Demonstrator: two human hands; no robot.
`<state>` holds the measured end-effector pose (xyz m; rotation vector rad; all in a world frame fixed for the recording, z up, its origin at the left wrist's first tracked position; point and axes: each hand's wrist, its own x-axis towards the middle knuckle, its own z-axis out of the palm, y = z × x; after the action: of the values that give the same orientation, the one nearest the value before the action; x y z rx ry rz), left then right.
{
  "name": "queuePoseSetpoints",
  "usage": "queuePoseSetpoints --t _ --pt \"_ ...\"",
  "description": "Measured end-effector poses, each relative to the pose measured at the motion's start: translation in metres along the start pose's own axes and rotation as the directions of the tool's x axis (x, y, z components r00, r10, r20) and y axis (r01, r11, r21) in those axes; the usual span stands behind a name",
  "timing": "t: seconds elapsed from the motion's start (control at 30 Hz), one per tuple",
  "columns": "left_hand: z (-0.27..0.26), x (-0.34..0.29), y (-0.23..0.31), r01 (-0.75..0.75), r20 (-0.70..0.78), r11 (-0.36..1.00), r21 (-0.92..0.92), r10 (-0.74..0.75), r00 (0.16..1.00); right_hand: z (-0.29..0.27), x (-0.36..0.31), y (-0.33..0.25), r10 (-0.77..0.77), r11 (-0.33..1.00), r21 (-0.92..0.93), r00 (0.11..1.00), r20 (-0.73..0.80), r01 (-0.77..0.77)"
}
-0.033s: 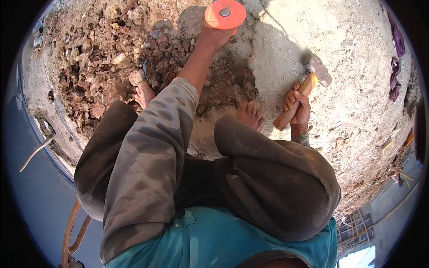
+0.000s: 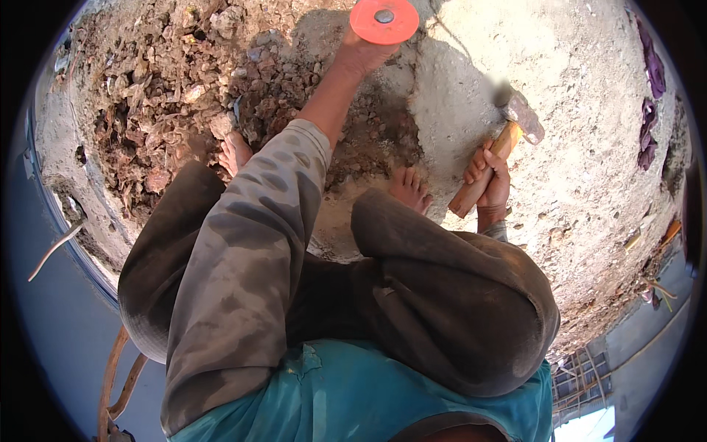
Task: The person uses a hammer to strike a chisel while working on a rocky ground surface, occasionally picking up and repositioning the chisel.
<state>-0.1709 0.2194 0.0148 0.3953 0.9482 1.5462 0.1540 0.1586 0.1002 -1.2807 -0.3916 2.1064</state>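
Note:
At the top edge my left hand (image 2: 367, 53) is closed around a chisel (image 2: 384, 16) seen end-on. Its round orange hand guard and grey metal head hide most of the fingers, and its tip is out of sight. My right hand (image 2: 492, 180) grips the wooden handle of a hammer (image 2: 524, 120). The hammer's dusty metal head is up and to the right of that hand, apart from the chisel. Beneath the left hand, broken reddish rubble (image 2: 276, 88) meets a pale, rough slab (image 2: 456, 81).
My bare feet (image 2: 409, 190) rest on the broken ground between my bent knees. Dark purple cloth (image 2: 649, 62) lies at the far right. A thin stick (image 2: 55, 250) juts out at the left edge, and curved wooden poles (image 2: 114, 383) stand at the lower left.
The chisel and my left hand have shifted slightly to the right and up in the picture. My right hand and the hammer are almost where they were.

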Motion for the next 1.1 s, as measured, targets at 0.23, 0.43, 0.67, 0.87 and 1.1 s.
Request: queuePoseSetpoints --t 0.23,0.43,0.67,0.87,1.1 --pt "0.012 -0.012 0.01 -0.075 -0.064 0.643 0.762 0.19 0.98 0.025 -0.007 -0.007 -0.088 0.979 -0.192 0.989 -0.115 0.065" --pt "0.025 -0.014 0.005 -0.273 0.044 0.669 0.691 0.338 0.94 0.058 -0.034 -0.018 -0.14 0.784 -0.612 0.99 -0.004 0.108" --pt "0.014 -0.01 -0.006 -0.284 0.066 0.579 0.764 0.368 0.928 0.169 -0.022 -0.095 -0.279 0.59 -0.615 0.847 0.452 0.522" --pt "0.016 -0.009 -0.012 -0.159 0.008 0.611 0.775 0.242 0.97 0.234 -0.001 -0.128 -0.513 0.296 -0.612 0.662 0.546 0.733" --pt "0.022 -0.017 -0.011 -0.139 -0.046 0.733 0.665 0.226 0.973 0.199 0.017 -0.097 0.098 0.012 -0.951 0.946 0.31 0.31"
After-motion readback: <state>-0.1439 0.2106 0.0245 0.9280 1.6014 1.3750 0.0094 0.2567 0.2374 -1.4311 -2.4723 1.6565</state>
